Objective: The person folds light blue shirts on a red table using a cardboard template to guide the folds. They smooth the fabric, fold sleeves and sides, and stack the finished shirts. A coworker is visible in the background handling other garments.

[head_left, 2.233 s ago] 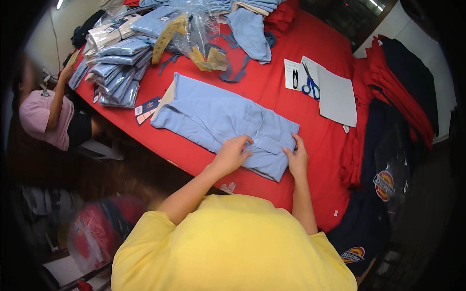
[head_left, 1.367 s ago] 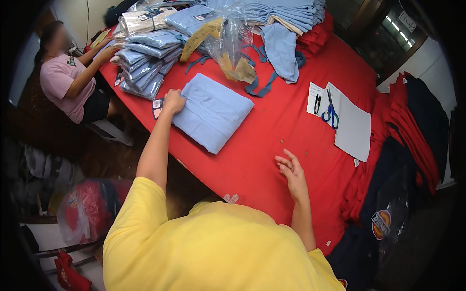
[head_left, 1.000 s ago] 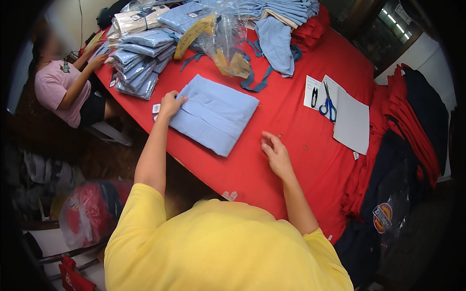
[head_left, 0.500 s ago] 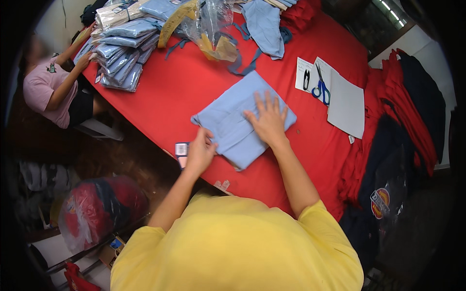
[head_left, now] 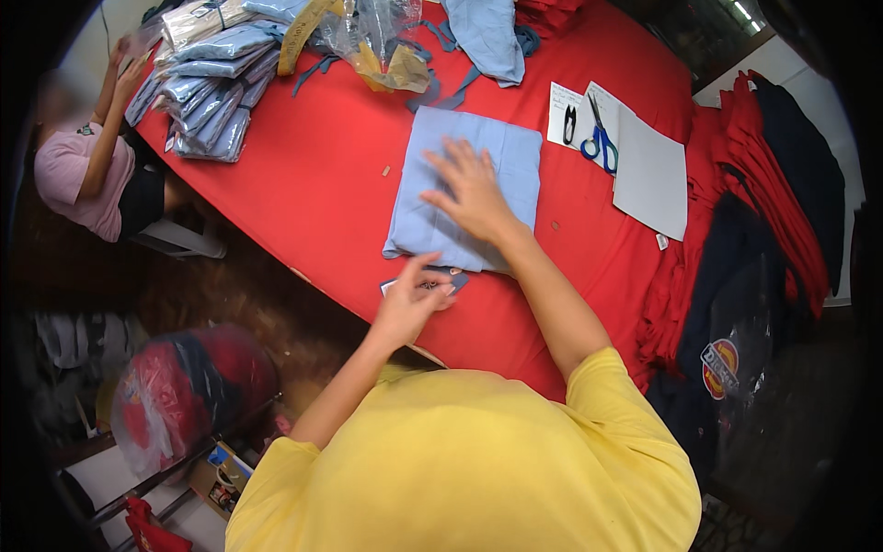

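Note:
A folded light-blue garment [head_left: 506,175] lies on the red-covered table in front of me. My right hand [head_left: 476,198] is over its middle, blurred, with the fingers spread; whether the palm presses on the cloth is hard to tell. At the garment's near edge, a dark tag [head_left: 451,280] with a white part pokes out, partly hidden. My left hand [head_left: 412,302] hovers at this tag, thumb and fingers apart, nothing visibly gripped.
Blue scissors [head_left: 600,145] and black thread snips [head_left: 569,124] rest on papers to the right. Bagged folded garments [head_left: 207,115] are piled far left, beside a seated person in pink [head_left: 83,184]. Red and navy clothes [head_left: 773,193] hang over the right side. A plastic-wrapped bundle [head_left: 193,391] sits lower left.
The garment has turned on the table and now stands more upright in view. The tag has come round to its near edge. My left hand has left the cloth's corner and its fingers have parted.

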Tool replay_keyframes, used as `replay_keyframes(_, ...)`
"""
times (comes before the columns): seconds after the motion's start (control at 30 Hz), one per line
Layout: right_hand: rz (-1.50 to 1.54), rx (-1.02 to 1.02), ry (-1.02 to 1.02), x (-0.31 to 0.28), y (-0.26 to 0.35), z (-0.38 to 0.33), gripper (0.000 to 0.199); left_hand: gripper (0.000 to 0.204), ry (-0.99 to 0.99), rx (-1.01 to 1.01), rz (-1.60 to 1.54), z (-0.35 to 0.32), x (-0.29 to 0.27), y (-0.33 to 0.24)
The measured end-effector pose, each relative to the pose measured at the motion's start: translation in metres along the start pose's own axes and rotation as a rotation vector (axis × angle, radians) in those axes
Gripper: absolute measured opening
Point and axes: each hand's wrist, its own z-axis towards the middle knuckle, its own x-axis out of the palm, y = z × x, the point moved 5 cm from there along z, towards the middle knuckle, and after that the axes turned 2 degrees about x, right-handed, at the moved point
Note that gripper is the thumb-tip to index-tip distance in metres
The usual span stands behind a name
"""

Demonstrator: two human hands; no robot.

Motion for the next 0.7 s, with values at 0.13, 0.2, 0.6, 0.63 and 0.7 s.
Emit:
replay_keyframes(0.13, 0.091, 0.396, -0.106, -0.062, -0.025, -0.062, 0.028, 0.035, -0.431, 0.348, 0.646, 0.007, -0.057, -0.039)
replay_keyframes(0.2, 0.15, 0.639, -0.021, -0.07, -0.035, -0.103, 0.026, 0.032, -0.413, 0.302, 0.678, 0.025, -0.073, -0.04)
replay_keyframes(0.6, 0.757, 0.896, -0.052, -0.042, -0.035, -0.145, 0.023, 0.038, 0.092, -0.145, 0.429, 0.05, -0.063, -0.037)
replay_keyframes(0.63, 0.776, 0.944, 0.091, -0.041, -0.035, -0.144, 0.023, 0.04, 0.186, -0.188, 0.446, 0.051, -0.063, -0.036)
replay_keyframes(0.7, 0.811, 1.004, 0.243, -0.042, -0.035, -0.136, 0.023, 0.039, 0.205, -0.193, 0.321, 0.053, -0.056, -0.049)
